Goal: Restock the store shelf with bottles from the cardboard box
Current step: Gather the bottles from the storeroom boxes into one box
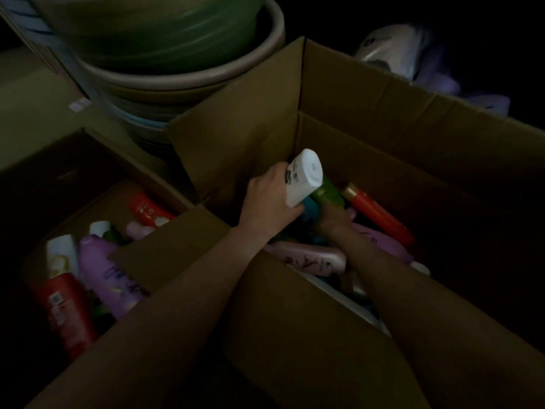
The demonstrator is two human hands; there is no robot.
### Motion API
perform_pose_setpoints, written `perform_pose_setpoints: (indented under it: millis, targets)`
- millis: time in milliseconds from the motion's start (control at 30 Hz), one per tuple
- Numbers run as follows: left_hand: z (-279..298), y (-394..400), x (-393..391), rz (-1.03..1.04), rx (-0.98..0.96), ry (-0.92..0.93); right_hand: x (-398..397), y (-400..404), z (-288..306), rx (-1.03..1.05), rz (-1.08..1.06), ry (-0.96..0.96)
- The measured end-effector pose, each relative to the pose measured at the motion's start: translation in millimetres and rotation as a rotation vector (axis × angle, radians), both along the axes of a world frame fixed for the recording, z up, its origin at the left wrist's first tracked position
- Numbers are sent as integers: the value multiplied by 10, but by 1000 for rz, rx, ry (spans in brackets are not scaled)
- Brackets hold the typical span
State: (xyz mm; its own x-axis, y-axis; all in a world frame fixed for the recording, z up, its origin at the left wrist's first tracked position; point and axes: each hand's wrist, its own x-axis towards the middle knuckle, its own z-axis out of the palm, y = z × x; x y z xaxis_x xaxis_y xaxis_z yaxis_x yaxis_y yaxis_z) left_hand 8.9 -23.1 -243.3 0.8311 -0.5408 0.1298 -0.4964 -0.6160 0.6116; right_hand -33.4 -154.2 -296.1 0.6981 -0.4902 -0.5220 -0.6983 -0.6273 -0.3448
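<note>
Both my arms reach down into a large open cardboard box (383, 137) in dim light. My left hand (269, 199) grips a white bottle (303, 177), its base raised toward me. My right hand (334, 218) is deeper in the box, its fingers curled round a green bottle (327, 191); part of that hand is hidden by the bottles. A red bottle with a gold cap (377, 212) and pink bottles (309, 256) lie in the box around my hands.
A second open box (97, 160) at the left holds red (66, 311), purple (109, 276) and white bottles. Stacked plastic basins (177, 69) stand behind it. A white plastic bag (398, 45) lies beyond the big box's far flap.
</note>
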Motion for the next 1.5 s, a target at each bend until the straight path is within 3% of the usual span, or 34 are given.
perform_pose_setpoints:
  millis: [167, 333, 533, 667, 767, 867, 1033, 1167, 1333, 1433, 1500]
  targets:
    - [152, 37, -102, 6, -44, -39, 78, -56, 596, 171, -191, -145]
    - [717, 127, -161, 92, -297, -98, 104, -53, 1552, -171, -194, -462]
    - [1630, 314, -171, 340, -717, -195, 52, 427, 2703, -297, -150, -848]
    - [2098, 717, -49, 507, -864, -305, 114, 916, 3183, -108, -142, -1145]
    - [2161, 1143, 100, 697, -840, -344, 269, 1413, 3231, 164, -99, -1229]
    - [1865, 1594, 193, 836, -727, -232, 434, 1933, 2999, 261, 32, -1138]
    - [957, 2335, 132, 1003, -406, 131, 388, 2644, 2111, 91, 460, -844]
    - [471, 2553, -39, 871, -294, 334, 208, 2753, 1380, -72, 761, -558]
    - [131, 2541, 9, 775, -153, 541, 134, 2562, 1117, -243, 1125, -296]
    - [251, 2414, 123, 770, -184, 530, 211, 2443, 1174, -313, 1225, -131]
    - [484, 2291, 217, 789, -230, 437, 300, 2379, 1335, -258, 1190, -151]
